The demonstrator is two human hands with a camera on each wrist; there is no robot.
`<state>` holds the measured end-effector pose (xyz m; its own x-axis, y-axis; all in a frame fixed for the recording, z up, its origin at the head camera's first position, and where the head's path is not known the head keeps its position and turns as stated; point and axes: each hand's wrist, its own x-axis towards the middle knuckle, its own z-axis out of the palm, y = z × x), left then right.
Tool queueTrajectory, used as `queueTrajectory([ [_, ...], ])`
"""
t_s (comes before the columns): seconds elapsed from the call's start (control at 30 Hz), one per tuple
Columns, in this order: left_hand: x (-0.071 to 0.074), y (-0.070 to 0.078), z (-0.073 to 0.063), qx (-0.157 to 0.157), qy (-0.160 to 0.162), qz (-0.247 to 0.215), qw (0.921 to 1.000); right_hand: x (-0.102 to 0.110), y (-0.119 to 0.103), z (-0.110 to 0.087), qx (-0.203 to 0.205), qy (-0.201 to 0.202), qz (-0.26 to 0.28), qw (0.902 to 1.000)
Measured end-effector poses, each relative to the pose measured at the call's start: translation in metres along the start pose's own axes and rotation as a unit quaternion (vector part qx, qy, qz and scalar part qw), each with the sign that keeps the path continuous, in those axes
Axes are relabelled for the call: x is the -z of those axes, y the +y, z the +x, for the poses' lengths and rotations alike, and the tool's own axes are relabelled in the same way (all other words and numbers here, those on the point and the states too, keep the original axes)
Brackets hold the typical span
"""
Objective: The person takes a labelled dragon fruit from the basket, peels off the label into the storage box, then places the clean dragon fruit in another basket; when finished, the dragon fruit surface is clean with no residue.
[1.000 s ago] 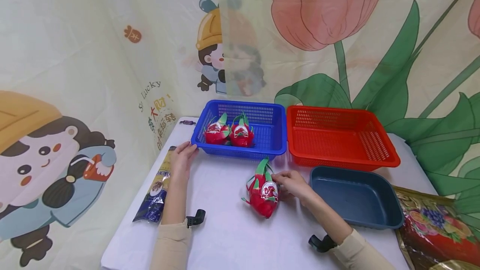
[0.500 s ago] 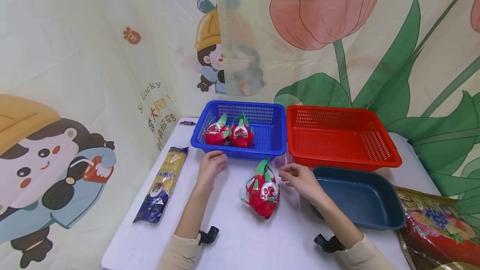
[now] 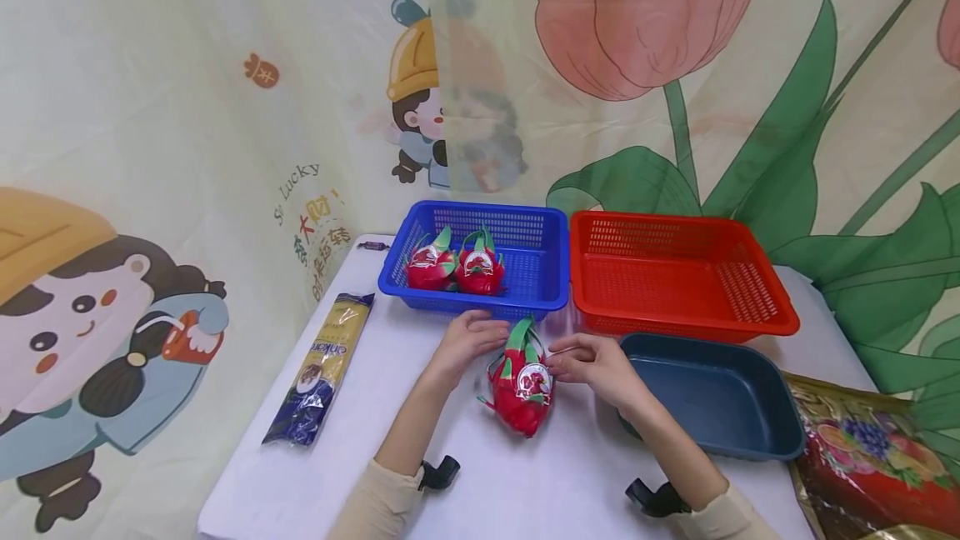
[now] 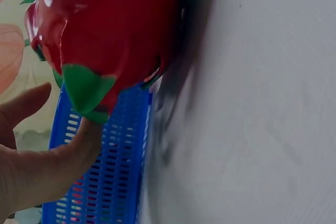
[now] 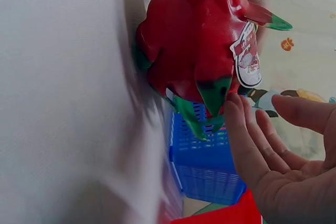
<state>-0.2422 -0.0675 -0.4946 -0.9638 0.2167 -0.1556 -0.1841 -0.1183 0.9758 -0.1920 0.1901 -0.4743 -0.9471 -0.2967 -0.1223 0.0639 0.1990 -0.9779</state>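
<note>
A red dragon fruit [image 3: 520,407] with green leaf tips and a round label lies on the white table in front of the baskets. My left hand [image 3: 467,347] is at its upper left, fingers loosely spread. In the left wrist view, one fingertip passes behind a green tip of the fruit [image 4: 115,24]; whether it presses there I cannot tell. On the fruit's other side is my right hand [image 3: 600,369]. The right wrist view has that hand [image 5: 283,177] with fingers extended, the forefinger's tip at a leaf edge of the fruit [image 5: 184,35]. Neither hand grips it.
Behind stands a blue basket [image 3: 536,304] with two more dragon fruits [image 3: 430,265]. A red basket [image 3: 645,273] adjoins it, with a dark blue tub [image 3: 705,398] in front. A gold-and-blue packet [image 3: 318,373] lies left, a fruit-printed bag [image 3: 870,457] right.
My left hand has left the blue basket's front-left corner and moved right to the dragon fruit. My right hand drew slightly away from the fruit, then came back to it.
</note>
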Motion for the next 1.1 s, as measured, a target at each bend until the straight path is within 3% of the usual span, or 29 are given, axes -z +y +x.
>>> queueTrajectory([
  [0.2,-0.003,-0.006,0.002,0.024,-0.032,0.019,0.9990,0.002,0.003,0.003,-0.017,-0.010,0.013,0.9997],
  [0.53,-0.003,-0.010,0.000,0.042,-0.030,0.004,0.9987,0.003,0.009,0.009,-0.033,-0.071,0.019,0.9968],
  [0.87,-0.001,-0.012,-0.001,0.051,-0.033,0.003,0.9981,-0.001,0.015,0.013,-0.049,-0.091,0.096,0.9900],
  [1.1,0.001,-0.011,-0.001,0.057,-0.029,0.013,0.9979,-0.003,0.016,0.013,-0.059,-0.093,0.095,0.9893],
])
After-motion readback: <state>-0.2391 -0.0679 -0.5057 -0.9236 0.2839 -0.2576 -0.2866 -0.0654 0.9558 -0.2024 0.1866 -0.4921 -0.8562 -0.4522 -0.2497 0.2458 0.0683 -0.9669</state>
